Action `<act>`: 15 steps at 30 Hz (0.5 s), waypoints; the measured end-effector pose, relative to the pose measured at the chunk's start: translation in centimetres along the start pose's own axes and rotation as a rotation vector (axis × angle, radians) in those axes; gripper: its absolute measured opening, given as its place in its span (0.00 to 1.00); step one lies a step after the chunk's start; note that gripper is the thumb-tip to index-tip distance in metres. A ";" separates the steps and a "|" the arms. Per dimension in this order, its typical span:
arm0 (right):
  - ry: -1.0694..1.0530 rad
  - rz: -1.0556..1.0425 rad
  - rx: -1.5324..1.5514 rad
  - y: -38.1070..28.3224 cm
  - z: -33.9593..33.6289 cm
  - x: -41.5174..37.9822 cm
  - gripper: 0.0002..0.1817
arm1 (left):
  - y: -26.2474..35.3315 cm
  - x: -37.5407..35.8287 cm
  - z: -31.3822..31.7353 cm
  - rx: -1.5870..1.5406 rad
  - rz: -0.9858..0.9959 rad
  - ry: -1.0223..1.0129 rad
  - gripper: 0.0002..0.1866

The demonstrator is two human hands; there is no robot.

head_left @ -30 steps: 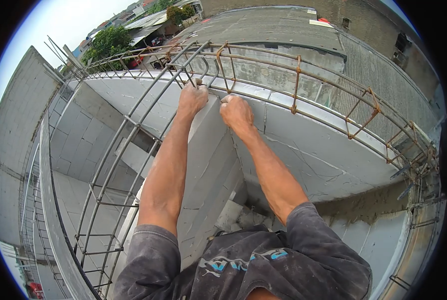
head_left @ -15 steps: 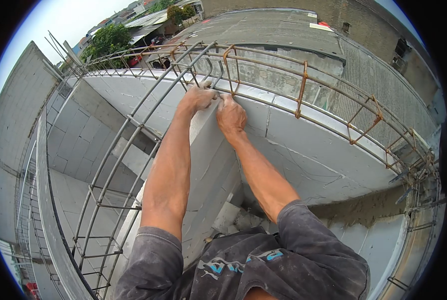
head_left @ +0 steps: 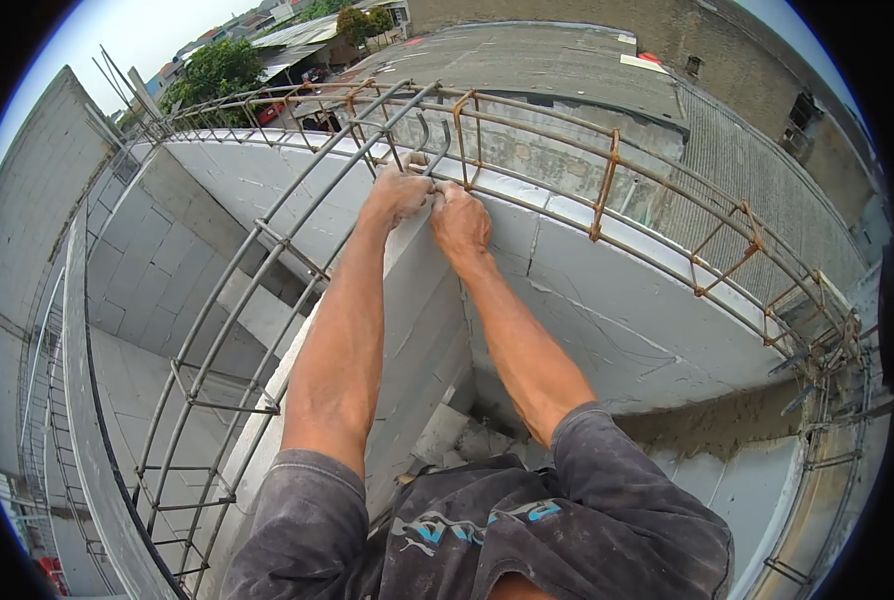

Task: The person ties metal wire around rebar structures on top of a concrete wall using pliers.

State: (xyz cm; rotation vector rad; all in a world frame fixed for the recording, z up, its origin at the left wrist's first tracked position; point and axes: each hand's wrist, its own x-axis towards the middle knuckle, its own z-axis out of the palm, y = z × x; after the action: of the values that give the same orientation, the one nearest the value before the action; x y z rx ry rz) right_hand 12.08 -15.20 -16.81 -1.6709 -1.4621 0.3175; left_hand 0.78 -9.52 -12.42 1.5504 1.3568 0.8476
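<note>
Right up at the junction now, left hand and right hand close together, just beside the hooked bars. Fingers curled in on both; impossible to tell whether clamped on steel, on wire or on nothing. And the steel? Spread along the top of the long wall as the long cage, with the near cage sloping away from the junction to the lower left. Stiff by the look of it, likely heavy as a whole, springy at most in the thin bars; rough with rust to the right, so hardly slippery, and far from fragile. Best taken by a long bar close to a rusty stirrup, clear of the hook ends. Hidden, though: fingertips, anything pinched between them, and the lower bars behind the knuckles. Cut off at bottom left: the near cage's far end.
</note>
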 end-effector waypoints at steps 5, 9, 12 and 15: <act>-0.048 0.019 0.128 -0.6 -1.4 0.1 0.18 | -0.6 0.3 0.2 0.040 0.111 0.102 0.24; -0.036 -0.013 0.215 -1.2 -2.4 0.0 0.22 | -2.0 1.0 0.3 0.146 0.232 0.193 0.20; -0.025 -0.036 0.280 -1.4 -2.0 1.1 0.25 | -1.7 0.5 0.3 0.213 0.311 0.254 0.20; -0.010 0.011 0.352 -1.9 -1.6 1.7 0.24 | -0.4 -0.9 0.1 0.257 0.345 0.257 0.19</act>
State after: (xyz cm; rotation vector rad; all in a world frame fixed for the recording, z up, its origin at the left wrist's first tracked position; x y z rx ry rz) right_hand 12.31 -14.51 -13.89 -1.3948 -1.3167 0.5555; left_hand 0.61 -10.47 -12.76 1.9661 1.4450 1.1501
